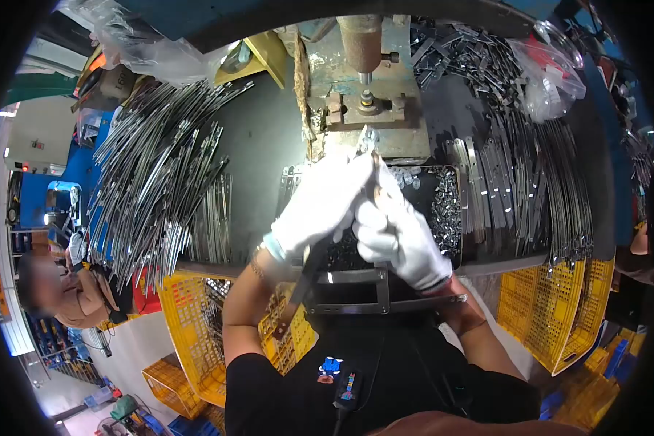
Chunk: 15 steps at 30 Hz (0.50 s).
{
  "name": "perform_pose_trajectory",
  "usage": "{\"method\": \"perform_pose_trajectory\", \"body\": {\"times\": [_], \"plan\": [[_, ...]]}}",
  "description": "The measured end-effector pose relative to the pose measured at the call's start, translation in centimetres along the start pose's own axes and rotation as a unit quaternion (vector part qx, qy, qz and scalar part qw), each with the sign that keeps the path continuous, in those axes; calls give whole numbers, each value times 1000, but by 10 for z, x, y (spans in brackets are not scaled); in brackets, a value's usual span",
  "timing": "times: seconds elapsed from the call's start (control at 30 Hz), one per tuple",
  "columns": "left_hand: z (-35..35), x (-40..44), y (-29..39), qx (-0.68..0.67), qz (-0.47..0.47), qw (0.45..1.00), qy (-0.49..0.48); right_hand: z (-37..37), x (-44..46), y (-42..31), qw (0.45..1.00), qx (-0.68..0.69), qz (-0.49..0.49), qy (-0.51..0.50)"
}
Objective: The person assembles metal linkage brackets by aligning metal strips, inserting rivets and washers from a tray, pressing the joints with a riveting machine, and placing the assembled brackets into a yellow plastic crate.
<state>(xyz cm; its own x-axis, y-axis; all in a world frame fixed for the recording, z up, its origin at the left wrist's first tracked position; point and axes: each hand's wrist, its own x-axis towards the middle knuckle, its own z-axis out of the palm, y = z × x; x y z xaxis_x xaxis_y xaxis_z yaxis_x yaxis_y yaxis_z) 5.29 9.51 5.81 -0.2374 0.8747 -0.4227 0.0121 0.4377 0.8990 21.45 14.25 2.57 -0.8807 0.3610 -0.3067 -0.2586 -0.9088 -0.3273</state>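
Just below the grey metal press [361, 47], the white-gloved left hand [316, 203] and white-gloved right hand [403, 243] meet, fingers narrowed near a small shiny piece [370, 136]; which grips it, I cannot tell. Long steel strips [156, 171] lie upper left, unpressed or finished unclear.

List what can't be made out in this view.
All in the head view:
Left hand: fingertip grip, lost in glare.
Dark strip: upper end, behind the left hand.
Tray: middle, behind left hand and right hand.
Person at far right: cut off by dark border.
Tag: lettering too small.
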Motion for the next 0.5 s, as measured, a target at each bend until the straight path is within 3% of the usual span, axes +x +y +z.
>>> {"method": "perform_pose_trajectory", "body": {"times": [0.03,0.13,0.17,0.27,0.33,0.5], "plan": [[-7,7,-6,-52,25,998,-20,4,7,-4,999,8,4,35],[-24,28,-1,-54,131,989,-35,-1,36,-25,992,70,10,-102],[-27,34,5,-96,127,986,-45,0,43,-31,986,100,29,-127],[-35,56,5,-70,158,984,-38,14,53,-44,992,101,-8,-76],[-36,66,0,-52,185,980,-41,3,59,-43,985,123,-15,-119],[-31,61,7,-23,148,989,-15,-7,61,-43,986,108,-26,-127]]}}
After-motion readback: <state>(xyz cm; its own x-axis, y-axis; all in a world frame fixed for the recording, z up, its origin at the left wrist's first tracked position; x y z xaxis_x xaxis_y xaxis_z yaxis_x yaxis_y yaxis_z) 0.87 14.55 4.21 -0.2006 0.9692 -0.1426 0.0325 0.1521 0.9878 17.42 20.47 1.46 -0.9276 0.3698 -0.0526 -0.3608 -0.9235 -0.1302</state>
